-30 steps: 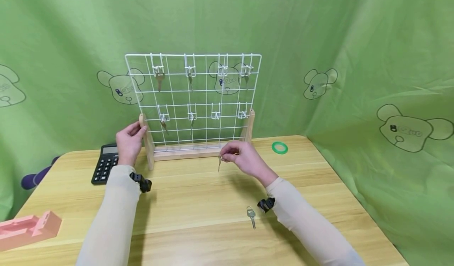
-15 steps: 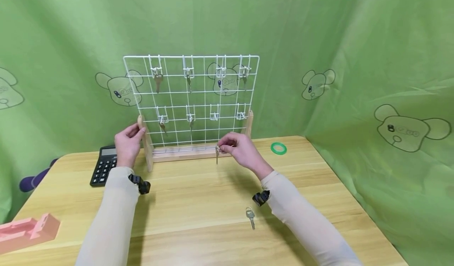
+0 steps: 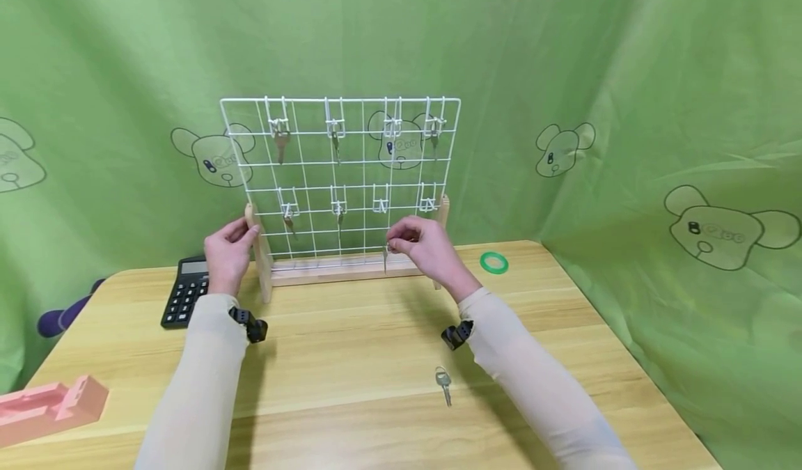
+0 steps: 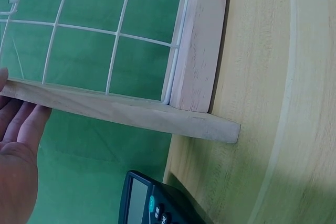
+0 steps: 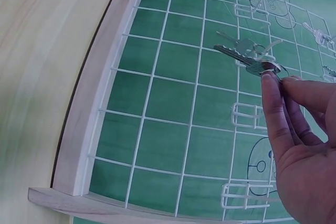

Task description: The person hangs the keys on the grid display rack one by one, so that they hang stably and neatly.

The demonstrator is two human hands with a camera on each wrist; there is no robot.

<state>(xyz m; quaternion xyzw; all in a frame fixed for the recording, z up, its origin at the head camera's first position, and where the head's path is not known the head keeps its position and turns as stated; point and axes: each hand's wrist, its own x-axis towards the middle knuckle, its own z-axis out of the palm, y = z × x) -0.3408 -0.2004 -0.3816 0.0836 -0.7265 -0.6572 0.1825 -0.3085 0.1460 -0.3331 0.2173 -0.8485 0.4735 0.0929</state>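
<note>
A white wire grid (image 3: 363,99) stands in a wooden base at the back of the table, with several keys hanging from its hooks. My left hand (image 3: 228,251) grips the left wooden post (image 4: 115,109) of this rack, thumb in front and fingers behind. Between thumb and fingertips, my right hand (image 3: 429,251) pinches a silver key (image 5: 254,66) at its ring end, its blade hanging down before the grid's lower part. Just above that hand are two bare lower-row hooks, a middle one (image 3: 381,206) and one farther right (image 3: 427,204). Another key (image 3: 443,379) lies on the table nearer me.
A black calculator (image 3: 185,294) lies left of the rack, partly behind my left wrist. At the left front is a pink holder (image 3: 56,407). A green ring (image 3: 494,262) lies to the right. Green curtain (image 3: 501,52) surrounds the wooden table (image 3: 326,379).
My right hand has risen with the key, from near the rack's base board up towards the lower hooks. The left hand has stayed on the post.
</note>
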